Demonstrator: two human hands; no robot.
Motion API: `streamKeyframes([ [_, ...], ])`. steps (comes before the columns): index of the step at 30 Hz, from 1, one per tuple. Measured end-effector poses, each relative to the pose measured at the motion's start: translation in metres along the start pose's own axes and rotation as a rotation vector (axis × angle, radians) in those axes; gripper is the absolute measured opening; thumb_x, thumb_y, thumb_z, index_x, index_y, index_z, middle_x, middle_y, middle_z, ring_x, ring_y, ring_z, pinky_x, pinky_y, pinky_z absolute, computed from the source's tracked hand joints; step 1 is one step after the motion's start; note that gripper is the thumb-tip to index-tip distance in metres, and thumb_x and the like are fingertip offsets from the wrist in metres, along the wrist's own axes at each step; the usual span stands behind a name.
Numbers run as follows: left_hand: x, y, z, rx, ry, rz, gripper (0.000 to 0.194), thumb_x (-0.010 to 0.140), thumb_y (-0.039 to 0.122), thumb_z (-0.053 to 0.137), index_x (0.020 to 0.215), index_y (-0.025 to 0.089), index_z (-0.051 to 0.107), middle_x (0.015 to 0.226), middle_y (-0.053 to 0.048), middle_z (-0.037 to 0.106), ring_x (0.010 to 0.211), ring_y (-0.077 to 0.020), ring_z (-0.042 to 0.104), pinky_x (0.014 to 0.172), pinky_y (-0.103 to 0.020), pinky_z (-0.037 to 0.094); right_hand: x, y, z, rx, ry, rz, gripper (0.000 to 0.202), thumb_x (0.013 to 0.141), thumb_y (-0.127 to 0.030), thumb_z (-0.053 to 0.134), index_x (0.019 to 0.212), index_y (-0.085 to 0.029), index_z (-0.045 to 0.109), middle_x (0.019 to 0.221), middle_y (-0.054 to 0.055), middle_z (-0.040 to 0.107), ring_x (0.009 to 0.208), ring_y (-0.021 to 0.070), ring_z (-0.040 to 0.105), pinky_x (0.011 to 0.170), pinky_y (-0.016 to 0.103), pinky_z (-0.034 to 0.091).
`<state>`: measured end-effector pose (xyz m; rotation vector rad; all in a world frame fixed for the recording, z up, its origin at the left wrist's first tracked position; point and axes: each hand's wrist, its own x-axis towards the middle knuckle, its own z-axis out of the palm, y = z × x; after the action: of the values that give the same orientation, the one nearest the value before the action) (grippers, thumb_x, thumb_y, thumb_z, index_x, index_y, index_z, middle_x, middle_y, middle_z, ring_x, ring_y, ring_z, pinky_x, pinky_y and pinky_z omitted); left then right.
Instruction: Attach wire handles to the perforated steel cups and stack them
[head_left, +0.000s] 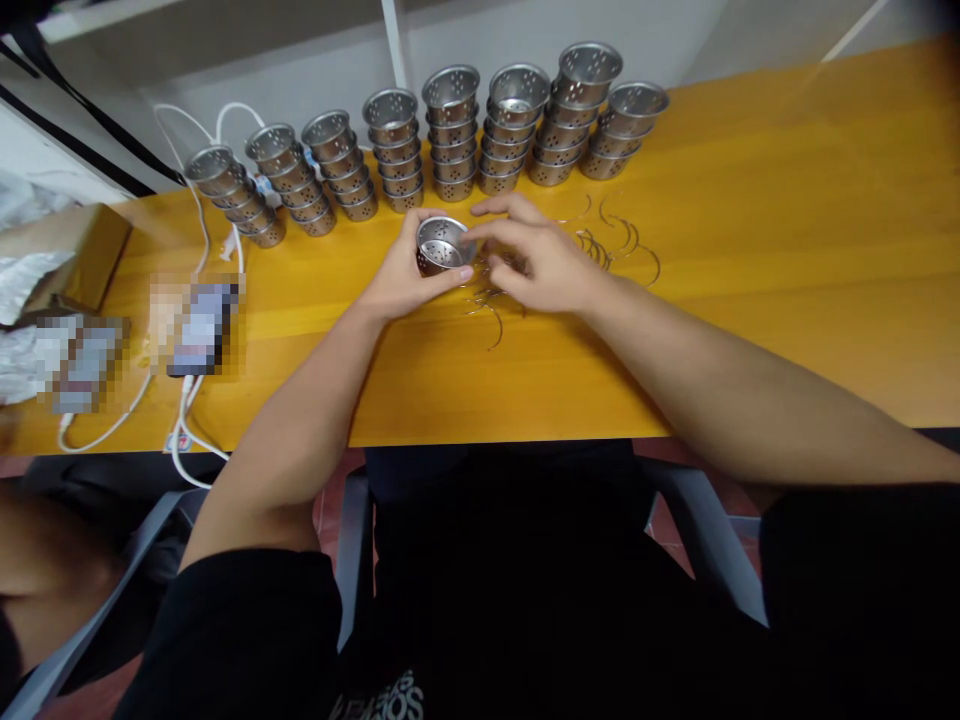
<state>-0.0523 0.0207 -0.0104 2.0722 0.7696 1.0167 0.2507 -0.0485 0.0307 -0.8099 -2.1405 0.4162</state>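
Note:
My left hand (405, 272) is wrapped round a small perforated metal cup (442, 244), its open top facing up. At the cup's right rim is my right hand (536, 255), fingers apart and slightly bent, the index fingertip close to the rim. No object shows between those fingers. Thin curved wires (596, 248) lie on the yellow table (750, 250) to the right of and beneath my right hand, and a few more (493, 325) lie just in front of it. Part of the wire pile is hidden by that hand.
Several stacks of perforated cups (453, 135) stand in a row along the back. At left are a phone (201, 330) with white cables, a second blurred device (88, 365) and a cardboard box (97, 250). Another person's leg (52, 570) shows at lower left.

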Motion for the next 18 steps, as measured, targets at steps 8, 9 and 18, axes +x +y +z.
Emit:
streamKeyframes([
  [8, -0.001, -0.028, -0.062, 0.219, 0.212, -0.191, 0.101, 0.081, 0.076, 0.119, 0.150, 0.028, 0.064, 0.155, -0.018, 0.079, 0.150, -0.0435, 0.080, 0.140, -0.067, 0.065, 0.003, 0.093, -0.037, -0.003, 0.422, 0.162, 0.022, 0.113, -0.045, 0.096, 0.114, -0.026, 0.084, 0.138, 0.020, 0.078, 0.127, 0.0340, 0.063, 0.105, 0.048, 0.061],
  [9, -0.001, -0.032, -0.067, 0.231, 0.229, -0.218, 0.101, 0.079, 0.073, 0.120, 0.150, 0.028, 0.063, 0.155, -0.017, 0.079, 0.151, -0.0439, 0.080, 0.141, -0.066, 0.065, 0.004, 0.098, -0.040, -0.030, 0.449, 0.234, 0.019, 0.111, -0.037, 0.097, 0.109, -0.026, 0.082, 0.132, 0.019, 0.077, 0.121, 0.0318, 0.062, 0.103, 0.046, 0.059],
  [18, -0.003, -0.071, -0.085, 0.275, 0.241, -0.359, 0.122, 0.084, 0.068, 0.119, 0.172, 0.024, 0.048, 0.163, -0.014, 0.077, 0.140, -0.0329, 0.081, 0.138, -0.064, 0.068, 0.005, 0.114, -0.090, -0.480, 0.619, 0.658, 0.055, 0.108, 0.021, 0.075, 0.152, -0.010, 0.085, 0.155, 0.024, 0.072, 0.125, 0.0231, 0.077, 0.105, 0.034, 0.061],
])
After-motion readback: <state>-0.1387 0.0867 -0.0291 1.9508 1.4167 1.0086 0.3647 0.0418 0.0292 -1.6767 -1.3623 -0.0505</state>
